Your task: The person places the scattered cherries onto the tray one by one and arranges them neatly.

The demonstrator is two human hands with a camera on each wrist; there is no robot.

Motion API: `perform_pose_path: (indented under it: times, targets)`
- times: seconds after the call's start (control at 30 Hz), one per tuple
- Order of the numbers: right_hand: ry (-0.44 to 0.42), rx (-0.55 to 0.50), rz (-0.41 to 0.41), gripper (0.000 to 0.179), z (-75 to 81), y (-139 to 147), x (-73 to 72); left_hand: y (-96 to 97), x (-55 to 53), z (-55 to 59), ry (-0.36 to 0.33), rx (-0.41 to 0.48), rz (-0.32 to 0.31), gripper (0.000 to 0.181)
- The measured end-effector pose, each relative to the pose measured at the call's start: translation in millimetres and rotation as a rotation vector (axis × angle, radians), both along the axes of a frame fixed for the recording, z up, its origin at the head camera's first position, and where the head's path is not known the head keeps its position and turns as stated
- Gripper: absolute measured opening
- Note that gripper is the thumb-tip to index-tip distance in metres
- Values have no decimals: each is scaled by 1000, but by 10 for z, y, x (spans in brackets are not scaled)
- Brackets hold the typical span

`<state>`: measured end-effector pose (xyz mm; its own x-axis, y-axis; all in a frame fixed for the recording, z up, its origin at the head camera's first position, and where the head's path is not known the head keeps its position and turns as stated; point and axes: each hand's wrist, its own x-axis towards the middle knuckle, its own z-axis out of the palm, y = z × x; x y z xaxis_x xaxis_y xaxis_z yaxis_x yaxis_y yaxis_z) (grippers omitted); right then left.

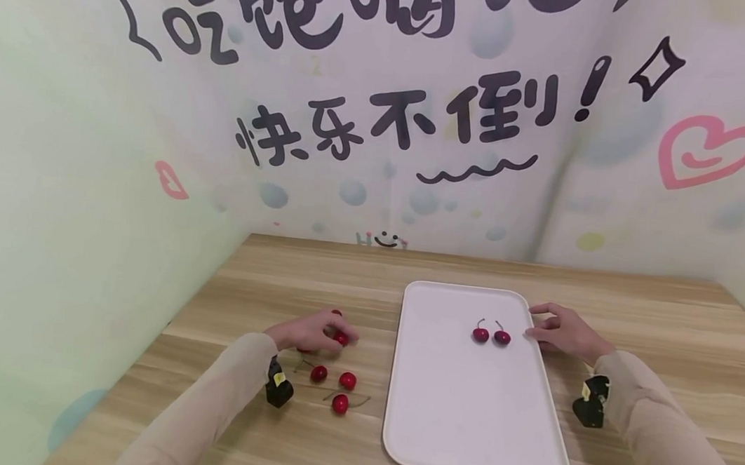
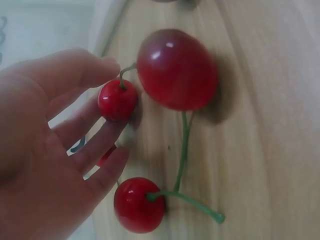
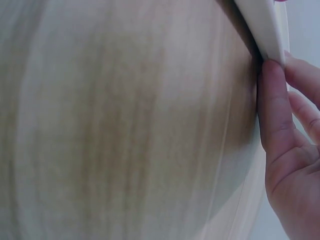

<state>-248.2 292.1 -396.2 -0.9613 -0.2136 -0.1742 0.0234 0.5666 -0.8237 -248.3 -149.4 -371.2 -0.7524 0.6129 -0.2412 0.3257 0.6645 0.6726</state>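
My left hand [image 1: 317, 331] reaches down among the red cherries on the table, left of the tray. One cherry [image 2: 117, 102] with a green stem lies between its spread thumb and fingers, the thumb tip right at its top. Close by, a larger-looking cherry [image 2: 177, 70] and another cherry [image 2: 139, 205] lie on the wood, their stems near each other. My right hand [image 1: 569, 333] holds the white tray [image 1: 464, 420] by its right rim, thumb and fingers on either side of the edge. Two cherries, the left one [image 1: 481, 335] and the right one [image 1: 502, 337], sit inside the tray.
Nearer the front, left of the tray, lie more cherries, among them one [image 1: 348, 381] and another [image 1: 340, 403] with a long stem. The wooden table [image 1: 269, 269] meets a printed backdrop [image 1: 374, 204] at the back and a pale green side wall [image 1: 93, 246].
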Motion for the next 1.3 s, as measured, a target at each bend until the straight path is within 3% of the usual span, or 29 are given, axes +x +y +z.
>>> perform_pose_path:
  times: [0.27, 0.63, 0.83, 1.03, 1.3]
  targets:
    - [-8, -11, -2, 60, -7, 9, -14, -1, 5, 16, -15, -25, -10, 33]
    - [-7, -43, 1, 58, -10, -10, -8, -2, 30, -49, -17, -47, 25, 39]
    - [-10, -23, 4, 59, -8, 0, -6, 34, 41, -38, 8, -57, 12, 30]
    - [-11, -18, 5, 59, 3, 2, 0, 23, 43, -59, 6, -93, 40, 20]
    - [-14, -35, 0, 59, -1, 5, -3, 20, 52, -69, 15, -92, 70, 21]
